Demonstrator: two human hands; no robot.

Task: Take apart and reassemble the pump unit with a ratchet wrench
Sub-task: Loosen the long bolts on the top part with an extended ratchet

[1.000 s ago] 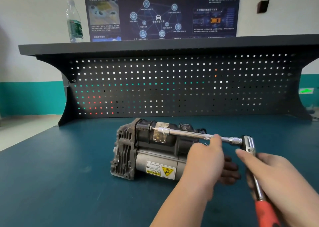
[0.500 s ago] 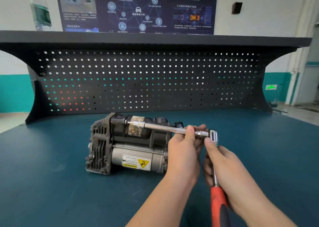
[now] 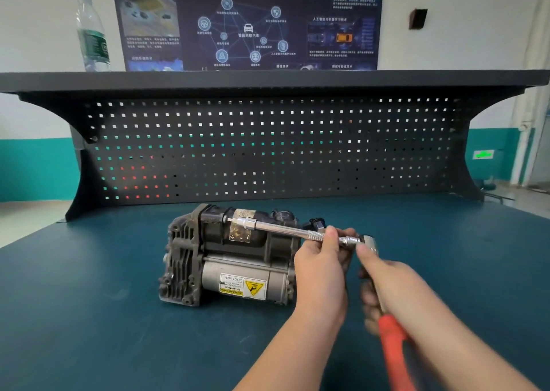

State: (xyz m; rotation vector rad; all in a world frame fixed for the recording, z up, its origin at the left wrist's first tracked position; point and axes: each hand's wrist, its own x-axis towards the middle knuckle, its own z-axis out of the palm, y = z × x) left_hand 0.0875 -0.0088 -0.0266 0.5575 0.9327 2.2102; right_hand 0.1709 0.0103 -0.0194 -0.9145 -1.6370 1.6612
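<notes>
The pump unit [image 3: 226, 256], dark grey with a silver motor cylinder and a yellow warning label, lies on the blue-green table. A ratchet wrench [image 3: 372, 246] with a red handle carries a long chrome extension bar [image 3: 285, 230] whose socket end meets the top of the pump's black housing. My left hand [image 3: 323, 268] pinches the knurled part of the bar just right of the pump. My right hand [image 3: 387, 280] grips the wrench handle below its head, forefinger laid along the head.
A black perforated back panel [image 3: 268, 152] with a shelf stands behind the pump. A plastic water bottle [image 3: 92, 33] stands on the shelf at the left. The table [image 3: 89, 316] stretches out on both sides.
The wrench handle has swung from lower right toward me and my right hand followed it. My left hand shifted along the bar toward the wrench head. The view also shifted.
</notes>
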